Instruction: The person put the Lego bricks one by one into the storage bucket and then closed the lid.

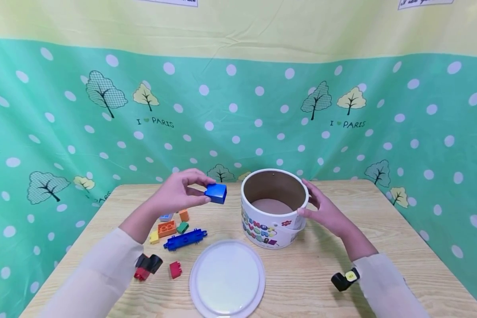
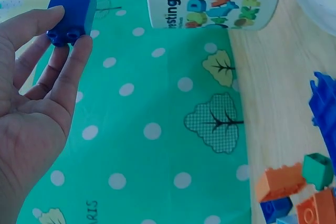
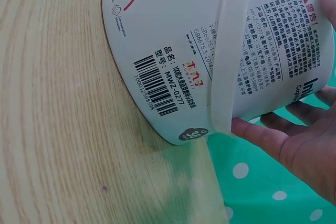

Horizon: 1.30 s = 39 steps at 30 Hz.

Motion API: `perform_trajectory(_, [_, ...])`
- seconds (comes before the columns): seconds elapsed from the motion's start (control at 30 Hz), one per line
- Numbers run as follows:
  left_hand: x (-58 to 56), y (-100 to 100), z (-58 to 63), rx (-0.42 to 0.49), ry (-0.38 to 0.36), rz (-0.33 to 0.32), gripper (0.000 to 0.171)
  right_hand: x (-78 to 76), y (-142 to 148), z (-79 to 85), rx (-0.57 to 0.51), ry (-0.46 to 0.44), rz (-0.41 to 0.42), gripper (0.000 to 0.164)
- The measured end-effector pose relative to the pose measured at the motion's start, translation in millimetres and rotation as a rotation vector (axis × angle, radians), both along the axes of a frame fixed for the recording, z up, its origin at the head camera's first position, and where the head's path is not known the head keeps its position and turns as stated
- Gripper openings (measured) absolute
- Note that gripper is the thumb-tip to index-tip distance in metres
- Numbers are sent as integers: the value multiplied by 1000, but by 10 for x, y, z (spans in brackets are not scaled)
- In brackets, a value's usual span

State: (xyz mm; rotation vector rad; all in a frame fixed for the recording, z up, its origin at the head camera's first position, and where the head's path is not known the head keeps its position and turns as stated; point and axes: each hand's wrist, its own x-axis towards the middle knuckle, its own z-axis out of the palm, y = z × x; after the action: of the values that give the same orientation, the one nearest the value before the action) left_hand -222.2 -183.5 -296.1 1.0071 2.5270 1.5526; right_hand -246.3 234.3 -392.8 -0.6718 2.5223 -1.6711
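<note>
Above the table, my left hand (image 1: 181, 193) pinches a blue toy brick (image 1: 216, 193) between thumb and fingertips; the brick's studs point down in the left wrist view. To its right stands a round white bucket (image 1: 262, 221) with colourful printing, its open top showing a brown inner wall and a pale bottom. My right hand (image 1: 323, 210) grips the bucket's right side, thumb near the rim and fingers spread around the far side. A white carrying strap (image 3: 229, 51) hangs down the bucket's outside in the right wrist view.
In front of the bucket lies a round white lid (image 1: 227, 278). Left of it are a long blue block base (image 1: 185, 239), an orange brick (image 1: 167, 229), a green brick (image 1: 183, 227), a yellow brick (image 1: 154, 237) and a red brick (image 1: 175, 270). A polka-dot curtain (image 1: 230, 119) hangs behind the table.
</note>
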Motion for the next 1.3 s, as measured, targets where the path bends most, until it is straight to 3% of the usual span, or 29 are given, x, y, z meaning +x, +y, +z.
perform_trajectory(0.2, [-85,119,87,-38,-57,1,36,-4,2,-9,0,4,-6,89])
perform_trajectory(0.43, [-172,264,195,-58,-11,-23,34,-9,1,-1,8,5,-5,90])
perform_trajectory(0.73, [-300,430,292,-105,-29,-2,35,-10,6,-24,-2,-2,-5,90])
perform_trajectory(0.9, [-388,537,328,-116,-27,-25,36,-2,9,-25,0,2,-2,90])
perform_trajectory(1.03, [-471,639,358,-123,-43,-54,37,-2,7,-25,5,3,-4,90])
perform_trajectory(1.3, [-608,875,420,-166,-133,-46,36,-3,1,-19,1,-7,-6,90])
